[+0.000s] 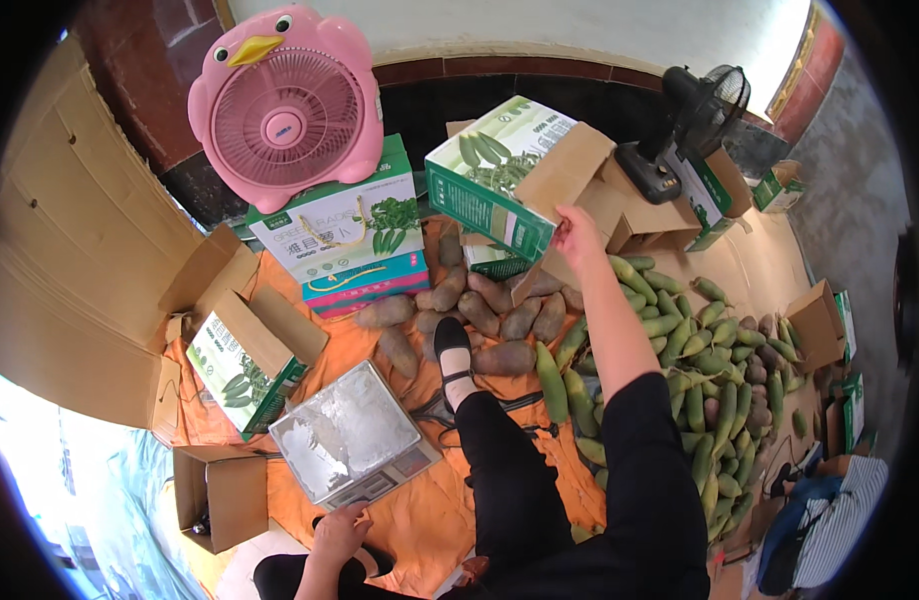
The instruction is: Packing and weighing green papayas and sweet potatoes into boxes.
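My right arm reaches forward, and my right hand (577, 238) grips the corner of a green-and-white cardboard box (495, 160) printed with green radishes. That box is tilted, its brown flap folded out. Lower down, my left hand (342, 532) hovers by the near edge of a metal-topped weighing scale (348, 435), fingers partly stretched and holding nothing I can see. Several dark, reddish-brown root vegetables (480, 312) lie under and in front of the box. Right of my arm spreads a big heap of green radishes (715, 385).
A pink bird-shaped fan (285, 125) stands on stacked boxes (345, 235) at the back left. A black fan (660, 175) sits on cartons at the back right. Opened boxes (245, 350) stand left of the scale. Another person (830, 520) is at the lower right. Orange sheeting (390, 350) covers the floor.
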`<state>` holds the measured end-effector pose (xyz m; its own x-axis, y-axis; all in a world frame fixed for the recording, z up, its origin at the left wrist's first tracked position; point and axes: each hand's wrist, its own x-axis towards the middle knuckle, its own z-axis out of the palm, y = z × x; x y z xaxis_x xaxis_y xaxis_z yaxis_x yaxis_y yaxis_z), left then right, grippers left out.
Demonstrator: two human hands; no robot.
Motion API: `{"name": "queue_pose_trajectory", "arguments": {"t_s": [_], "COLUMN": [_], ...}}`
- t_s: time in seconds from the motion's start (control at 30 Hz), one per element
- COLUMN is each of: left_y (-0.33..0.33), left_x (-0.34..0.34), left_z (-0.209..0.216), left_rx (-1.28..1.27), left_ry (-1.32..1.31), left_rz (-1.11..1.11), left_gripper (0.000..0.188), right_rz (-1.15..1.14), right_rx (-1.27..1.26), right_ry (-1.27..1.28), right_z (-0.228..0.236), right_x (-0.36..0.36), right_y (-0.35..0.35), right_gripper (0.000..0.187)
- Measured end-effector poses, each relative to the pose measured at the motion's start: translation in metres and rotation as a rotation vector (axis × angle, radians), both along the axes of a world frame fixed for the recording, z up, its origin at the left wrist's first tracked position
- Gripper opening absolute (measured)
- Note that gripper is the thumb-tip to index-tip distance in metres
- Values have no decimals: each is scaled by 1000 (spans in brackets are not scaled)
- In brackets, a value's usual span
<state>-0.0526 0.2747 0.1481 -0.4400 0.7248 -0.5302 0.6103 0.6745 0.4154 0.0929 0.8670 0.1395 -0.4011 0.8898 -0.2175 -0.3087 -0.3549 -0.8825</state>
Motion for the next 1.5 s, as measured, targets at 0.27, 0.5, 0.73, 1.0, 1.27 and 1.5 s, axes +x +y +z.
{"name": "queue_pose_trajectory", "arguments": {"t_s": [0.27, 0.5, 0.73, 1.0, 1.27, 1.5], "left_y": [-13, -32, -41, -51, -54, -47], "left_x": [9, 14, 15, 18, 19, 10], "left_z": [15, 28, 36, 48, 64, 61], "left_rx": [105, 287, 311, 381, 810, 620], "left_ry": [7, 60, 102, 95, 209, 503], "left_rz": [-3, 9, 23, 28, 97, 71], "left_gripper": [35, 34, 36, 35, 27, 43], "right_rz": [8, -148, 139, 485, 911, 1088], "right_rx": [-232, -46, 369, 1226, 1678, 1607], "right_ry": [129, -38, -262, -1028, -911, -997], "right_z": [7, 68, 111, 139, 83, 22], "right_x": [49, 50, 66, 64, -28, -62], "right_y": [-87, -163, -240, -302, -370, -392], "right_gripper": [40, 30, 28, 26, 17, 14]}}
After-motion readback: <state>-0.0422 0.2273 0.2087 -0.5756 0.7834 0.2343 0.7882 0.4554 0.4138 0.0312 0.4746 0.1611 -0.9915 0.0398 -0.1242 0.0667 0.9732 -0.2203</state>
